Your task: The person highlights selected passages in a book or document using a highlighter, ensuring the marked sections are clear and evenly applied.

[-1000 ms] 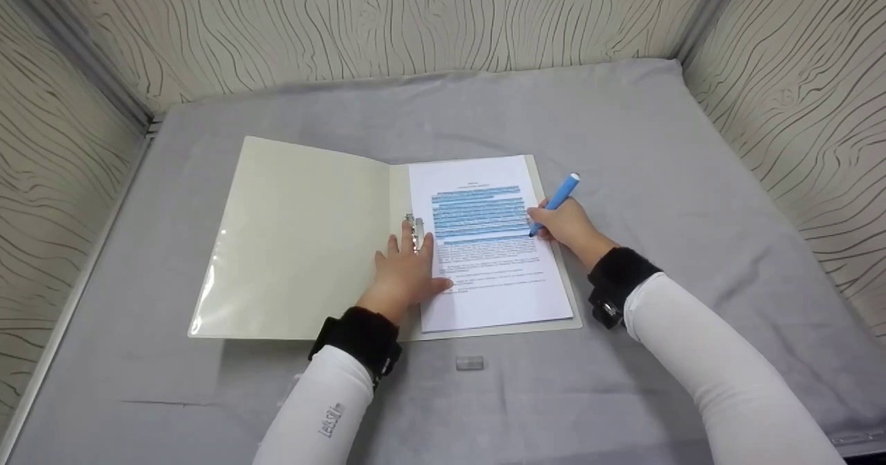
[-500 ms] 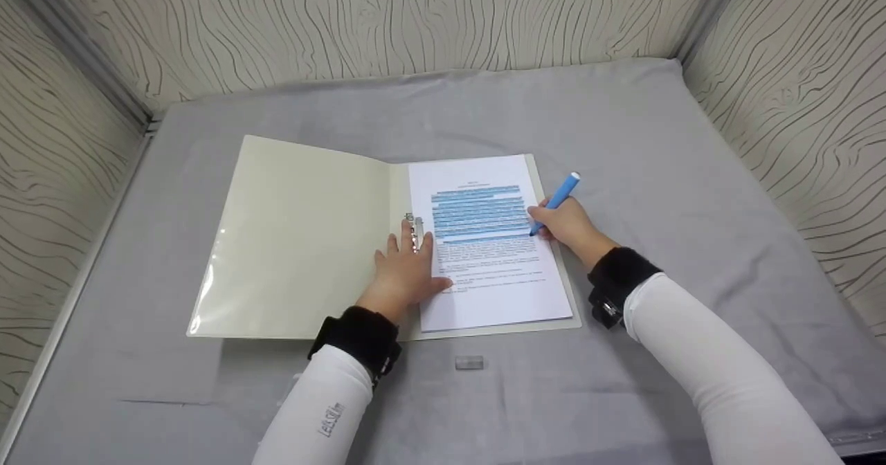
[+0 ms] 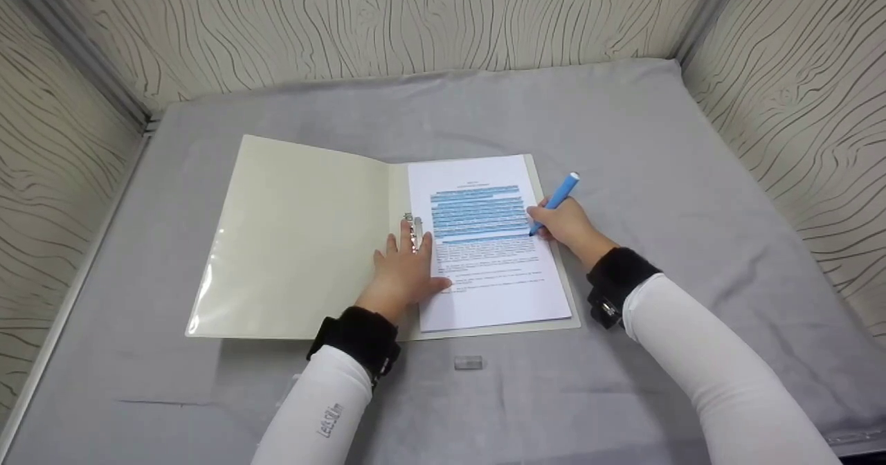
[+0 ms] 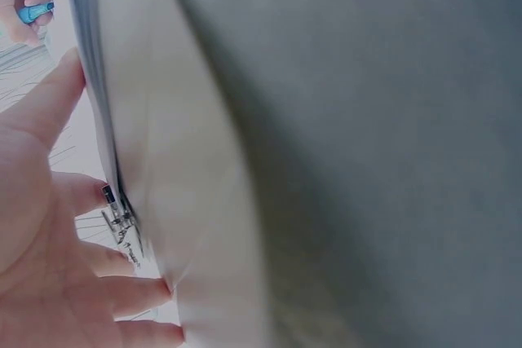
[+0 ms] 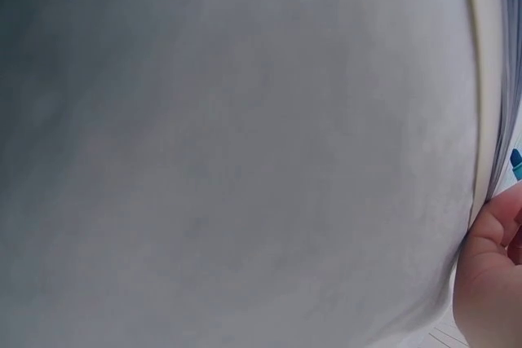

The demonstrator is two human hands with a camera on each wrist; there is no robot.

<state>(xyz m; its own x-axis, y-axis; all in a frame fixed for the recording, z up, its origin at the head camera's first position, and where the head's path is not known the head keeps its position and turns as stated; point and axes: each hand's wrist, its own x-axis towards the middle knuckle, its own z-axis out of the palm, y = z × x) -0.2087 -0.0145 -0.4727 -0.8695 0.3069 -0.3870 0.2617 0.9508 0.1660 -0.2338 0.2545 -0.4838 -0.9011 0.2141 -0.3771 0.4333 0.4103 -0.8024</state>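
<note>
My right hand (image 3: 571, 223) grips a blue marker (image 3: 564, 189) with a white end, its dark tip touching the page at the right end of a text line. The white printed sheets (image 3: 495, 309) lie on the right side of an open cream folder (image 3: 297, 236). Blue strokes cover the upper lines of text; the lower lines are plain black print. With fingers spread, my left hand (image 3: 405, 271) rests along the sheets' left edge, its thumb on the paper. Beside its fingers is the folder's metal clip (image 3: 417, 226), partly covered. In the left wrist view the marker (image 4: 34, 12) shows at the top left.
A small grey block (image 3: 468, 362) lies on the grey cloth in front of the folder. The folder's left cover (image 3: 242, 278) is raised a little from the cloth. Wood-grain panels (image 3: 415, 22) enclose the table at the back and both sides.
</note>
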